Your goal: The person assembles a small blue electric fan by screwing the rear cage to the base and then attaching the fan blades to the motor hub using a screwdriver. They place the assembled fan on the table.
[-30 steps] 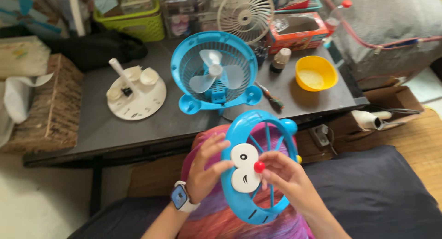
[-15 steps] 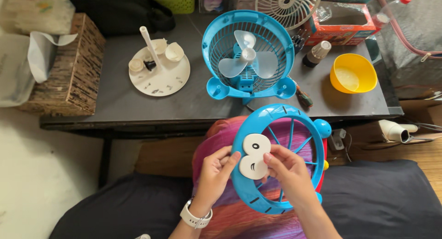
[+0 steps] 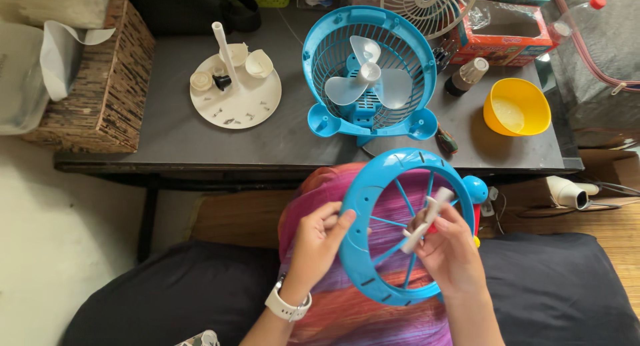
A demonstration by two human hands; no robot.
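Observation:
My left hand point(image 3: 319, 243) grips the left rim of a round blue fan grille point(image 3: 365, 206) with thin spokes, held over my lap. My right hand point(image 3: 450, 249) pinches the white eye-shaped face piece point(image 3: 427, 219) at the grille's hub; the piece is tilted nearly edge-on, apart from the spokes. A small red ball shows just behind it. On the dark table point(image 3: 167, 146) ahead stands the blue fan body point(image 3: 367, 73) with its pale blades and rear cage.
A white round base point(image 3: 235, 96) with a post, cups and loose screws lies at table left. A yellow bowl point(image 3: 517, 107), a screwdriver point(image 3: 445, 139), a small bottle point(image 3: 465, 76) and an orange box point(image 3: 510, 33) sit at right. A woven box point(image 3: 100, 79) stands far left.
The white face piece lay flat on the grille's hub; now my right hand has lifted and turned it edge-on away from the spokes. The view has tilted down slightly.

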